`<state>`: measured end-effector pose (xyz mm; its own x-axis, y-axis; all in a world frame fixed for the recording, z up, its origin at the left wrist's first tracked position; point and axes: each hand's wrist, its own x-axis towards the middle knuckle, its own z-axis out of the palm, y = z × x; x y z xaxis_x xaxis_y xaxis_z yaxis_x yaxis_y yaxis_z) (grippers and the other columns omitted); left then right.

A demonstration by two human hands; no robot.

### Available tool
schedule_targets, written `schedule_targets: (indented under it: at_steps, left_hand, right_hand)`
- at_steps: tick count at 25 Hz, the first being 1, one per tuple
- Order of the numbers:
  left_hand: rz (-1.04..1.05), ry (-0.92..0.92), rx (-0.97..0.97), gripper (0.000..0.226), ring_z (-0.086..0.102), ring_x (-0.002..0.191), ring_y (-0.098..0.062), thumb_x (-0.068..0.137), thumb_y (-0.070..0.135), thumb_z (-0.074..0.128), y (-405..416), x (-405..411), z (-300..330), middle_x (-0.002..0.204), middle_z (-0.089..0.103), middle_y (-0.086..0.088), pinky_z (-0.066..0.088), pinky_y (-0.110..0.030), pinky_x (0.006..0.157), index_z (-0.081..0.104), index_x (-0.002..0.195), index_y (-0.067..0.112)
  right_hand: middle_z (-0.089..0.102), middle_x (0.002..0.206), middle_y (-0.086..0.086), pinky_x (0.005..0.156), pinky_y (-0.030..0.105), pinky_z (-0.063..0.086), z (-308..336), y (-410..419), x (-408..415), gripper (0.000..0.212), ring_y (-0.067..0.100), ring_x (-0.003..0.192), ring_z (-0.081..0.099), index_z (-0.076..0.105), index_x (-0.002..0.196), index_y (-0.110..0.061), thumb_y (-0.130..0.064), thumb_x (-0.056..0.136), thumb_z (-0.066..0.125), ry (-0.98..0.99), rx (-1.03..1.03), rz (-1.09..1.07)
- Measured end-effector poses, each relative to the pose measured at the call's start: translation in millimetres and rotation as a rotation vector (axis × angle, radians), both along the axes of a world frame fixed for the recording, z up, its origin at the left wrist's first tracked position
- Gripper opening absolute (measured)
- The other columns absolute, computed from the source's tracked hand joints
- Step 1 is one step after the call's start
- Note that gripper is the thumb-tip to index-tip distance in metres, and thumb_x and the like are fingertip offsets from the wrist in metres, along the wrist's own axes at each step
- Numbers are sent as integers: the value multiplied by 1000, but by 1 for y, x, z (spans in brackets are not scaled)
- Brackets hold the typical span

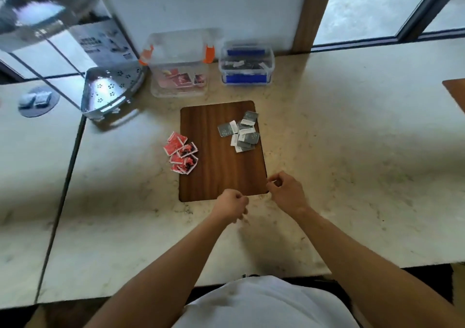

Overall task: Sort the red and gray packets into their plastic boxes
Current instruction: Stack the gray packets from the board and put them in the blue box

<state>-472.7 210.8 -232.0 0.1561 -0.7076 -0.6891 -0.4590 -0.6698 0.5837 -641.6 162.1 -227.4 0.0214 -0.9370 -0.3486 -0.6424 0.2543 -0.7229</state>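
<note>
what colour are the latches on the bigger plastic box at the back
Orange latches on the clear box, seen best in the head view.

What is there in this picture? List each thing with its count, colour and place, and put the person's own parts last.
Red packets: loose pile, red, across the mat's left edge.
Gray packets: loose pile, gray with white, on the mat's far right.
Mat: one, brown wood grain, centre of the counter.
Orange-clipped box: one, clear, behind the mat, red packets inside.
Blue-clipped box: one, clear, to its right, dark packets inside.
Metal rack: one, silver, perforated, far left.
Counter: pale marble.
Left hand: loosely curled, at the mat's near edge.
Right hand: curled, at the mat's near right corner.
</note>
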Motion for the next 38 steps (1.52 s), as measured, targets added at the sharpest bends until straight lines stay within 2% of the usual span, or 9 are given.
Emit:
schedule_targets:
  at_steps: [5,9,12,16,21,23,26,33,38]
  left_hand:
    - [118,-5,-8,23,67,58,-16,98,25,55,-12,32,-3,78,76,-7,53,-28,50,71,91,11]
    - [153,6,1,26,67,58,-17,98,28,55,-38,43,-10,79,76,-8,52,-28,51,72,88,11]
    - [161,41,34,24,65,57,-15,98,28,54,-69,47,-13,79,76,-6,50,-27,50,71,90,14]
    - [151,64,47,19,65,57,-14,98,27,55,-112,48,-19,79,76,-5,47,-25,48,70,94,15]
    - [187,156,51,16,66,57,-16,100,22,54,-146,48,-29,81,74,-6,52,-27,51,68,95,15]
    - [220,199,70,17,67,59,-18,100,22,54,-149,46,-33,84,74,-8,54,-30,53,68,99,13]
    - [273,251,96,24,69,62,-20,101,24,51,-151,44,-36,89,75,-11,60,-34,60,68,105,8]
    - [803,859,101,34,75,93,-29,100,33,55,-141,45,-32,105,77,-17,62,-43,82,66,115,6]
    - [994,978,77,28,72,99,-35,100,11,49,-133,52,-35,115,71,-24,58,-48,90,58,122,-3]
  right_hand:
    - [63,82,-10,56,23,59,-5,-27,36,7,12,64,68,69,96,-22,-19,91,64,-30,63,77]
    - [62,82,-7,43,12,49,-13,-53,49,5,9,60,66,66,93,-24,-20,92,65,-23,85,99]
    - [66,85,-4,64,31,62,-21,-78,52,3,14,69,69,67,91,-25,-22,91,65,-10,105,55]
    - [73,92,0,80,43,59,-35,-111,52,13,24,79,72,67,89,-22,-33,91,62,43,127,-78]
    - [70,57,2,56,34,56,-49,-141,60,39,18,52,70,69,66,-12,-41,91,61,51,157,-183]
    - [68,54,-5,46,26,50,-51,-147,64,35,7,42,66,69,63,-18,-38,92,63,-8,201,-234]
    - [71,59,-2,47,29,49,-50,-151,68,29,11,46,65,68,65,-21,-31,92,64,-69,249,-279]
    - [67,61,4,36,23,38,-36,-117,70,18,12,44,57,71,82,-4,-19,91,68,-488,550,-190]
    - [68,62,1,35,21,35,-37,-97,79,25,11,44,55,73,81,-5,-27,92,70,-428,650,101]
